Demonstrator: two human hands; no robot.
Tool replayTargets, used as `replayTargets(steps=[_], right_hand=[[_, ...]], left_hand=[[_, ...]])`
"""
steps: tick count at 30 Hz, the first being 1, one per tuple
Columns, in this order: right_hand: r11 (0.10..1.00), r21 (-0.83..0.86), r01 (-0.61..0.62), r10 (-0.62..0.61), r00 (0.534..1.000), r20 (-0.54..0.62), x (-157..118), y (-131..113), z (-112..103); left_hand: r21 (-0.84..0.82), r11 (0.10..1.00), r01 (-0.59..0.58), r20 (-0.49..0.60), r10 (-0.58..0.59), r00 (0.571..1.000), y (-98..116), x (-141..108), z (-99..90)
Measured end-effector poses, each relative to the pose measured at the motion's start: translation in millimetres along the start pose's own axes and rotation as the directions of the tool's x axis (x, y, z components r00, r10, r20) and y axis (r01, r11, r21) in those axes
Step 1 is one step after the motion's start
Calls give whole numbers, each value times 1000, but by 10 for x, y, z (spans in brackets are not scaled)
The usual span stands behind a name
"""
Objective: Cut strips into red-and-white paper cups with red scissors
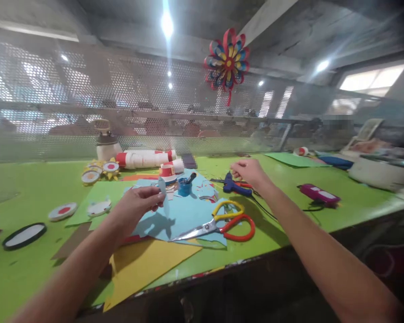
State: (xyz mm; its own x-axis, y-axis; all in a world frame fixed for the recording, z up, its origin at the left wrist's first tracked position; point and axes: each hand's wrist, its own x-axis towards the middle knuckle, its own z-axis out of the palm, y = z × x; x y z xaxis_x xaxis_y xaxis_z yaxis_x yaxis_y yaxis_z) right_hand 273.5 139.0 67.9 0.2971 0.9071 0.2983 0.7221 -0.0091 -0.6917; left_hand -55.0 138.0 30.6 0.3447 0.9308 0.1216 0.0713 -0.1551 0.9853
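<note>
Above the light blue paper sheets [185, 211], my left hand [139, 204] pinches a small light blue paper piece [166, 204] upright between thumb and fingers. My right hand [251, 172] is raised over a dark blue hot glue gun [234, 185], its fingers curled together; whether anything is between them is too small to tell. Scissors [218, 224] with one yellow and one red handle lie on the blue paper, blades spread slightly and pointing left. A small blue cup [185, 187] with a dark object in it stands between my hands.
On the green table [256, 233] lie yellow paper [151, 264], round white pieces [63, 211], a black-rimmed disc [24, 235] and white-and-red rolls [144, 159]. A bottle [107, 144] stands behind. At right are a maroon device [319, 195] and cord. A paper flower [227, 63] hangs overhead.
</note>
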Motion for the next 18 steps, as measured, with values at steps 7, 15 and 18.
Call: replayTargets(steps=[7,15,18], right_hand=[[834,-552,27,88,979,182,-20,511,84],[775,-631,21,89,986,142,36,629,297],[828,-560,-17,58,997,57,62,662,286]], left_hand=[[-71,996,61,-32,-63,998,-35,29,-14],[-118,992,46,-30,-50,998,-79,67,-37],[-123,992,41,-23,-44,999,-78,67,-27]])
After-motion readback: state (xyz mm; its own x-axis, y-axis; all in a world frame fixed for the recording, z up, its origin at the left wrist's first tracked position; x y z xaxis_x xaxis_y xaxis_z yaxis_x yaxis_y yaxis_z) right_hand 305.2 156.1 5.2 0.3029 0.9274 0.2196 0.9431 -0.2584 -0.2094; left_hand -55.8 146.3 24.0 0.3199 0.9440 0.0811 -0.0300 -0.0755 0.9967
